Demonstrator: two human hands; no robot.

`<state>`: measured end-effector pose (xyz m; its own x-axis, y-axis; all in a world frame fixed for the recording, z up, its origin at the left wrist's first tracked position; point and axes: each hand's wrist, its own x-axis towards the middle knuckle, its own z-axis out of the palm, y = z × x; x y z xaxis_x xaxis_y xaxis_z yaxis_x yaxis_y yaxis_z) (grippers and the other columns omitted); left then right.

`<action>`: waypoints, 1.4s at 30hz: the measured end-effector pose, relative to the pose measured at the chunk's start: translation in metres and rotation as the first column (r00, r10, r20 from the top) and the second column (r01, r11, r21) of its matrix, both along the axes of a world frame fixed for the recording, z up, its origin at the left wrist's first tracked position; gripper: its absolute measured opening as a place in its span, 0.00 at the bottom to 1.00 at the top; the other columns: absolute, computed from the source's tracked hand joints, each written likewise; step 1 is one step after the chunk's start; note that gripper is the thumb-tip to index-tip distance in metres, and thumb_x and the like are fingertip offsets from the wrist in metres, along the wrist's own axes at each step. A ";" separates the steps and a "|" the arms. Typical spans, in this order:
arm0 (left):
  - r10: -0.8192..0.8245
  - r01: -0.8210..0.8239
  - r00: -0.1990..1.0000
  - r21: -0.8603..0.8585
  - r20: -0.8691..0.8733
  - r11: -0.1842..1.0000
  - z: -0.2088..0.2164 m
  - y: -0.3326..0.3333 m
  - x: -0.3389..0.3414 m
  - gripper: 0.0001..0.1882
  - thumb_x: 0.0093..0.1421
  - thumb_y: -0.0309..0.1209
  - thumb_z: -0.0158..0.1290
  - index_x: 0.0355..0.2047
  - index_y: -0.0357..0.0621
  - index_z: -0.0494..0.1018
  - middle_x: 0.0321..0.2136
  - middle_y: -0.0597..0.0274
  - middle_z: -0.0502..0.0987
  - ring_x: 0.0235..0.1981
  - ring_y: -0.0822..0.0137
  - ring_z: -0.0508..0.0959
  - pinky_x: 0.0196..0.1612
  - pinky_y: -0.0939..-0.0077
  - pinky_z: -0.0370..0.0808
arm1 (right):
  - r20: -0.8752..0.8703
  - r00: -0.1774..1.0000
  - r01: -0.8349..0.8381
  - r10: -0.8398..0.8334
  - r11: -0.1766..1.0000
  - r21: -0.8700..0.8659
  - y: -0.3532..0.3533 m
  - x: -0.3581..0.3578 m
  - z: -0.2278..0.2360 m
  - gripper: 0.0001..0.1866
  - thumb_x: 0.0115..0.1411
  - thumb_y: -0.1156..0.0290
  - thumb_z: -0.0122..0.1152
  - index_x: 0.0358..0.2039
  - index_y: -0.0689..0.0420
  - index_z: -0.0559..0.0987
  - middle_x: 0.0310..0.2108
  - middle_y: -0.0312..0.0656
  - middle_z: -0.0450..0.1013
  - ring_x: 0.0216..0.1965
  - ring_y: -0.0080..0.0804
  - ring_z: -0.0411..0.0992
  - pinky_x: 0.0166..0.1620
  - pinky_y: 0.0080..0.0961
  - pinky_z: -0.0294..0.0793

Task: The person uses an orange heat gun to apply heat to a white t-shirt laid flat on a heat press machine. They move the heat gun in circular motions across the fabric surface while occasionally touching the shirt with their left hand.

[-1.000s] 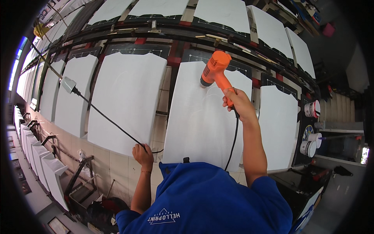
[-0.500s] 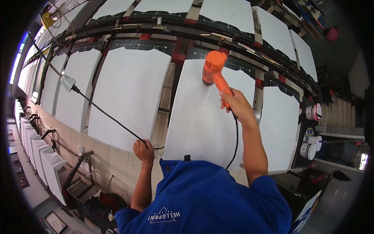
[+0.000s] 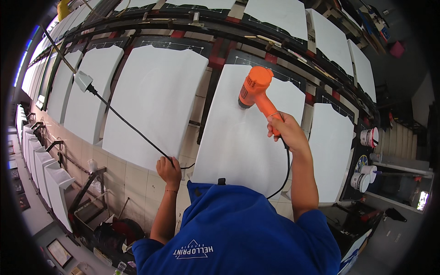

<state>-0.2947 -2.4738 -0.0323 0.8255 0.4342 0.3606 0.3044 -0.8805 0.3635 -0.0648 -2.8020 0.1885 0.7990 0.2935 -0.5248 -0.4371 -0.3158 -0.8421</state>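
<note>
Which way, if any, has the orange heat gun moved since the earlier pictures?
Yes: against the white panel beneath it, the orange heat gun has moved toward the near end, away from the dark board at the far end.

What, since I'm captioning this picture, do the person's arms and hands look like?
The sleeves are short and blue, matching the top, which bears a white print with a triangular outline. The forearms are bare, and the left hand and right hand are ungloved; below the left one sits a thin reddish band.
</note>
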 end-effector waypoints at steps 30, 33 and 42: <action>0.003 -0.003 1.000 0.025 -0.013 1.000 -0.002 0.001 -0.001 0.10 0.58 0.31 0.52 0.22 0.40 0.69 0.25 0.55 0.68 0.29 0.52 0.68 0.34 0.58 0.63 | -0.031 1.000 0.001 0.002 0.996 0.094 0.019 -0.012 -0.008 0.15 0.63 0.61 0.58 0.40 0.61 0.73 0.24 0.34 0.72 0.24 0.19 0.71 0.24 0.17 0.68; -0.003 0.003 1.000 0.009 -0.004 1.000 0.000 0.000 -0.001 0.10 0.58 0.30 0.52 0.22 0.40 0.69 0.25 0.55 0.68 0.29 0.52 0.68 0.33 0.57 0.63 | -0.051 0.999 0.002 0.002 0.998 0.068 0.024 -0.017 0.001 0.14 0.62 0.62 0.58 0.39 0.62 0.73 0.24 0.34 0.71 0.24 0.20 0.71 0.25 0.18 0.68; 0.002 -0.002 1.000 0.024 -0.004 1.000 0.000 0.000 0.000 0.09 0.57 0.30 0.53 0.22 0.39 0.69 0.25 0.55 0.68 0.29 0.52 0.68 0.33 0.57 0.63 | -0.053 0.998 -0.035 0.042 0.991 0.128 0.033 -0.023 -0.007 0.14 0.62 0.62 0.58 0.38 0.61 0.73 0.24 0.34 0.71 0.25 0.20 0.71 0.25 0.18 0.68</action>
<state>-0.2952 -2.4735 -0.0324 0.8259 0.4269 0.3682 0.3073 -0.8885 0.3409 -0.0883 -2.7689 0.1818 0.7564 0.3903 -0.5248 -0.4742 -0.2255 -0.8511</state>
